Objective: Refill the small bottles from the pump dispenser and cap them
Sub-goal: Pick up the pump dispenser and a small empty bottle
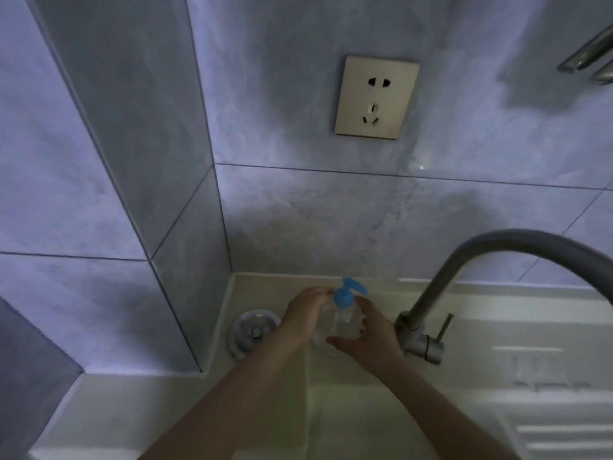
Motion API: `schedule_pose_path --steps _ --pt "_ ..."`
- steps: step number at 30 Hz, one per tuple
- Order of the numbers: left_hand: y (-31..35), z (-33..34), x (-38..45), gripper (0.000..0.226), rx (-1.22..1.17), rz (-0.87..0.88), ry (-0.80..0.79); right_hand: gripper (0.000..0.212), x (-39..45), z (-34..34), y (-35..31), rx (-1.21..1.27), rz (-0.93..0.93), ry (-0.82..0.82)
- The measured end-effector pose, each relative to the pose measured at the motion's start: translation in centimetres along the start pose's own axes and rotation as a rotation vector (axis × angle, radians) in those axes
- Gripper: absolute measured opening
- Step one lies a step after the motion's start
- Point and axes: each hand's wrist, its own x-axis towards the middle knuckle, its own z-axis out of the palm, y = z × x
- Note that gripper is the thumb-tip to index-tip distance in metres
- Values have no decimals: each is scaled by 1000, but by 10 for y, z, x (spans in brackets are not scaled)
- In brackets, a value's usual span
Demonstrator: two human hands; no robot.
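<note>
While both hands cup the clear pump bottle (341, 322), the left hand (305, 313) wraps one side and the right hand (368, 330) the other, below its blue pump (348, 292); it looks light, smooth and probably slippery, so the body is the safest hold, beside the tap (428, 313)

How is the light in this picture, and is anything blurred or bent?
Head view: dim, bluish light; soft shadows on the tiled wall; wide-angle lens bends the tile lines; right side near the faucet is smeared; the pump dispenser between both hands looks soft.
</note>
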Motion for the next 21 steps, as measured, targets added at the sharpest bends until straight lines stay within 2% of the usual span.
schedule_pose_path --steps 10,16,21 --pt "2 15 -10 19 9 67 3 87 -29 -8 1 131 47 67" --pt "10 37 -58 22 137 137 -33 84 -72 -29 11 136 -2 59" --pt "17 68 -116 22 33 100 14 83 -125 -65 23 103 -104 54"
